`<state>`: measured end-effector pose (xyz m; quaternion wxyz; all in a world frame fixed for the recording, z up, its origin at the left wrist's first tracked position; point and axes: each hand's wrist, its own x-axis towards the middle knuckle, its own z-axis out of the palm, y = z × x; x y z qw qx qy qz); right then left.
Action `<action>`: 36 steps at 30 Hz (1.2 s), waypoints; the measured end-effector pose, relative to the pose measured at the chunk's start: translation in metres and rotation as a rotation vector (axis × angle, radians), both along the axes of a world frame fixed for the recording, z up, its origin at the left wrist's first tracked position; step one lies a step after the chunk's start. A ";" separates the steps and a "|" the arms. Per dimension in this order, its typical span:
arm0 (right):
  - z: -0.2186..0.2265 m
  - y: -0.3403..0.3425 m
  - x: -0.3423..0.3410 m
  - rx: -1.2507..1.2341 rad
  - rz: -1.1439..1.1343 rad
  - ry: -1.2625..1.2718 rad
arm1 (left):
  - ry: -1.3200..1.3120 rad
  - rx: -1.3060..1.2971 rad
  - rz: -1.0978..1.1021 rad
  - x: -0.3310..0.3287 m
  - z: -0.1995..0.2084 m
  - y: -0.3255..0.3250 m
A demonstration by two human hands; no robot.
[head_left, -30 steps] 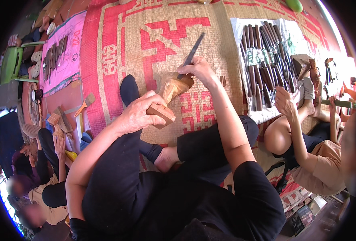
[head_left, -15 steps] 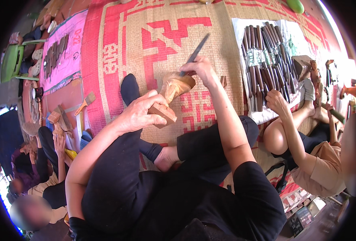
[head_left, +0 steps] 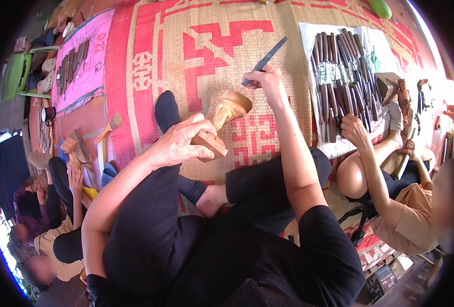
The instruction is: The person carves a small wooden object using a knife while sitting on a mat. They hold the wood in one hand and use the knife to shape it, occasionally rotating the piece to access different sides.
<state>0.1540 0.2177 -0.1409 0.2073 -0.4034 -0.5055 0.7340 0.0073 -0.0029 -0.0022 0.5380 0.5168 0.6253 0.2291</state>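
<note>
My left hand [head_left: 186,139] is closed around the square block base of a light-brown carved wooden figure [head_left: 226,108]. The carving leans up and to the right, and its wide far end shows a darker face. Above it and to its right, my right hand [head_left: 267,81] pinches a slim dark grey file [head_left: 272,55]. The file slants, its long end pointing up and right and a short end sticking out below the fingers. A gap separates file and carving.
A woven red-and-tan mat [head_left: 196,66] lies beneath me. At right, rows of dark-handled carving tools [head_left: 339,77] rest on white sheeting beside a co-worker's hand [head_left: 356,130]. To the left are a brush [head_left: 109,128] and a pink cloth [head_left: 91,64] bearing more tools. Another person works at far left.
My right hand has moved the file up and right, away from the carving. My left hand and the carving have hardly shifted. The right co-worker's green-handled tool has swung lower.
</note>
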 end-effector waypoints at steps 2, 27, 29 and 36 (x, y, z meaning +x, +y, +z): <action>0.012 -0.006 -0.001 -0.025 0.064 0.029 | 0.037 0.041 -0.037 -0.001 -0.001 0.000; 0.014 -0.012 -0.007 -0.052 0.129 0.041 | 0.069 -0.022 -0.106 0.001 0.007 0.005; 0.020 -0.024 -0.013 -0.040 0.269 0.031 | 0.052 -0.008 -0.105 0.001 0.007 0.004; 0.000 -0.002 -0.002 0.005 0.006 0.038 | 0.053 0.042 -0.094 0.001 0.000 0.001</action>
